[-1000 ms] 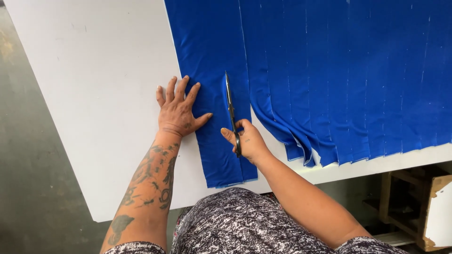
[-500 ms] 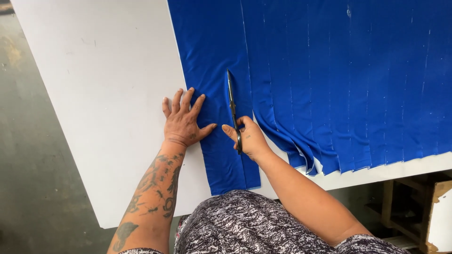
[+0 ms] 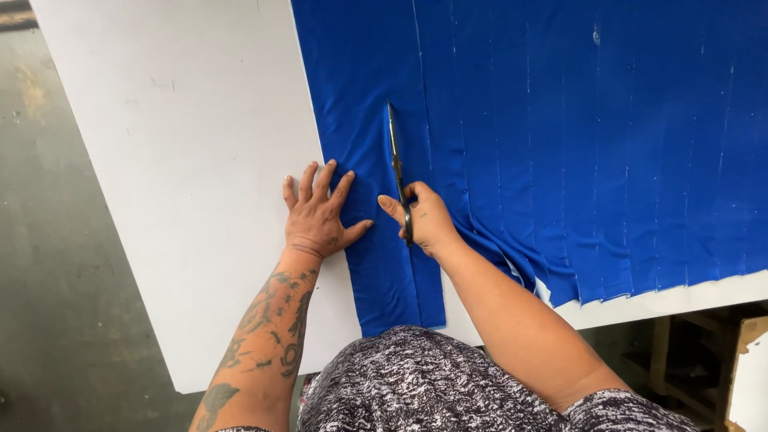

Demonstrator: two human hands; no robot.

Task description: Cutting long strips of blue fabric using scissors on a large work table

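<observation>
The fingers of your right hand (image 3: pixel 428 218) were closed around the handles of the dark scissors (image 3: pixel 398 176), whose blades pointed up the frame and lay inside a cut in the blue fabric (image 3: pixel 560 136), a little left of the centre of the frame. Your left hand (image 3: pixel 318 212) lay flat just left of the scissors, with its fingers spread wide, partly on the left edge of the fabric and partly on the white table (image 3: pixel 184 160). The fabric covered the upper right of the frame, already cut into long narrow strips, and its lower ends reached the near edge of the table.
</observation>
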